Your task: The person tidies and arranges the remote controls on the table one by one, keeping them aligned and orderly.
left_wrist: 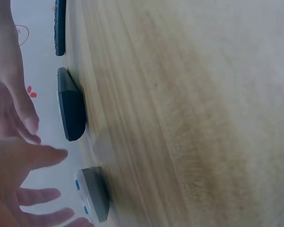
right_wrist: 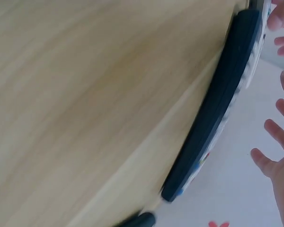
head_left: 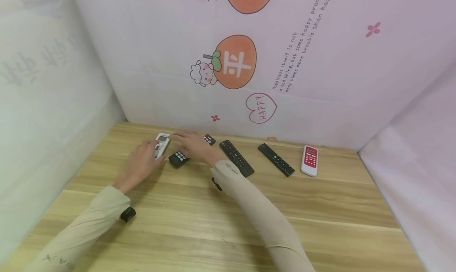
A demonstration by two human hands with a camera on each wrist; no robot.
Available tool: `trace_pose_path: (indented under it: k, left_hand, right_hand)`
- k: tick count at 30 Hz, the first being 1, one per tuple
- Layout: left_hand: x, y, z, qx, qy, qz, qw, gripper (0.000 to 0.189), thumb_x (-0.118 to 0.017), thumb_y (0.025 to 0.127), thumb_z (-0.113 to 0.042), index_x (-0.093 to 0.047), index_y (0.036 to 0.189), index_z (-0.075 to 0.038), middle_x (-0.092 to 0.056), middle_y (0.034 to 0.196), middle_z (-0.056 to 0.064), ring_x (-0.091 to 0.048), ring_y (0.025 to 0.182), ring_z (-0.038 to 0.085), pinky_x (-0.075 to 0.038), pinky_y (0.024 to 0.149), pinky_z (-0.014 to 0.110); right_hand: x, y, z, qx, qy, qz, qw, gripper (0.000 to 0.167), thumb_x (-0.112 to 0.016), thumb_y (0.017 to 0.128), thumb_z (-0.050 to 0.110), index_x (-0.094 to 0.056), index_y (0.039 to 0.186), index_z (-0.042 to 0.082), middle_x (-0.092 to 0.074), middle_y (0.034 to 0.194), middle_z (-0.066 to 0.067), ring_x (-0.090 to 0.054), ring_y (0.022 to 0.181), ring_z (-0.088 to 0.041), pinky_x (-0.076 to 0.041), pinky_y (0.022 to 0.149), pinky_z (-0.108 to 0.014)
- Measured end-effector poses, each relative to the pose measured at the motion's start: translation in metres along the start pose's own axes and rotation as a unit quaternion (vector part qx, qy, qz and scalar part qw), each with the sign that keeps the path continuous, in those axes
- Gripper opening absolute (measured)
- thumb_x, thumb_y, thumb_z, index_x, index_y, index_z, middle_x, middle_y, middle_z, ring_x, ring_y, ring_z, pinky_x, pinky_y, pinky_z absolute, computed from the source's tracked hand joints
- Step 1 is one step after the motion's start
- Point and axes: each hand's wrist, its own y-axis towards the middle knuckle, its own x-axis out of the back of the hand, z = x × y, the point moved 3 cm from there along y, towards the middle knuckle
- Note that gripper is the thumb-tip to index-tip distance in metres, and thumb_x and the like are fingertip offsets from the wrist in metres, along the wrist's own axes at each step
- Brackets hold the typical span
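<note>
Left of centre, the left hand (head_left: 142, 161) and right hand (head_left: 195, 145), loose-fingered and empty, hover over an oblong white remote (head_left: 162, 144) and black remote (head_left: 177, 160) on wood-grained bench (head_left: 192, 224).

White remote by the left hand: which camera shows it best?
Head view: it shows the white remote from above, screen included, though the left hand overlaps its edge. The left wrist view has it side-on, grey casing towards the camera; in the right wrist view I can't make it out.
</note>
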Motion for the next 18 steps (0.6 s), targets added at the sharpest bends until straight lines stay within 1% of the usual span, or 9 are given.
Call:
trace_pose_path:
  k: [1, 3, 6, 8, 10, 14, 18]
  left_hand:
    - [0.000, 0.000, 0.000, 0.002, 0.004, 0.002, 1.0000, 0.067, -0.075, 0.095, -0.020, -0.046, 0.146, 0.013, -0.051, 0.137, 0.041, -0.060, 0.107, 0.053, -0.057, 0.082, 0.063]
    - [0.000, -0.002, 0.000, 0.003, 0.016, 0.003, 0.9999, 0.065, -0.076, 0.094, -0.018, -0.047, 0.143, 0.016, -0.054, 0.131, 0.042, -0.061, 0.104, 0.053, -0.058, 0.078, 0.062]
    - [0.001, -0.003, 0.002, 0.001, 0.031, 0.001, 0.9995, 0.060, -0.076, 0.093, -0.015, -0.050, 0.137, 0.017, -0.058, 0.120, 0.041, -0.063, 0.093, 0.050, -0.058, 0.069, 0.058]
    - [0.001, -0.005, 0.003, 0.000, 0.035, 0.001, 0.9994, 0.057, -0.075, 0.094, -0.015, -0.051, 0.134, 0.018, -0.060, 0.114, 0.040, -0.064, 0.088, 0.049, -0.057, 0.066, 0.057]
    - [0.001, -0.005, 0.004, 0.004, 0.032, 0.002, 0.9995, 0.056, -0.074, 0.095, -0.015, -0.051, 0.134, 0.018, -0.060, 0.113, 0.040, -0.064, 0.088, 0.051, -0.057, 0.067, 0.058]
    - [0.000, -0.006, 0.006, 0.019, 0.025, 0.002, 0.9995, 0.059, -0.073, 0.096, -0.016, -0.048, 0.138, 0.017, -0.059, 0.116, 0.042, -0.064, 0.095, 0.056, -0.057, 0.071, 0.064]
    - [0.000, -0.007, 0.006, 0.026, 0.020, 0.004, 0.9995, 0.064, -0.074, 0.095, -0.016, -0.044, 0.141, 0.016, -0.059, 0.115, 0.042, -0.065, 0.094, 0.055, -0.057, 0.070, 0.064]
  right_hand:
    - [-0.002, 0.002, 0.003, 0.008, -0.009, 0.005, 0.9999, 0.054, -0.060, 0.107, 0.018, -0.044, 0.159, 0.019, -0.046, 0.163, -0.005, -0.039, 0.153, -0.027, -0.026, 0.129, -0.048]
    - [-0.006, 0.007, 0.010, 0.023, -0.026, 0.015, 0.9993, 0.057, -0.059, 0.106, 0.013, -0.042, 0.160, 0.020, -0.044, 0.164, -0.004, -0.038, 0.153, -0.027, -0.028, 0.128, -0.048]
    - [-0.011, 0.013, 0.021, 0.039, -0.053, 0.029, 0.9974, 0.059, -0.055, 0.106, 0.008, -0.040, 0.162, 0.020, -0.041, 0.166, -0.004, -0.038, 0.153, -0.026, -0.030, 0.127, -0.048]
    - [-0.014, 0.017, 0.026, 0.045, -0.065, 0.031, 0.9964, 0.059, -0.055, 0.105, 0.006, -0.041, 0.161, 0.020, -0.042, 0.166, -0.003, -0.038, 0.153, -0.025, -0.032, 0.127, -0.047]
    - [-0.016, 0.020, 0.030, 0.048, -0.074, 0.030, 0.9957, 0.058, -0.054, 0.106, 0.006, -0.042, 0.160, 0.020, -0.043, 0.165, -0.003, -0.039, 0.152, -0.025, -0.032, 0.127, -0.046]
    - [-0.021, 0.024, 0.035, 0.050, -0.083, 0.027, 0.9949, 0.057, -0.053, 0.106, 0.004, -0.042, 0.160, 0.018, -0.044, 0.165, -0.003, -0.039, 0.152, -0.023, -0.032, 0.127, -0.044]
    - [-0.026, 0.027, 0.036, 0.045, -0.087, 0.033, 0.9947, 0.060, -0.051, 0.105, 0.001, -0.039, 0.162, 0.017, -0.042, 0.166, -0.004, -0.037, 0.153, -0.024, -0.031, 0.128, -0.043]
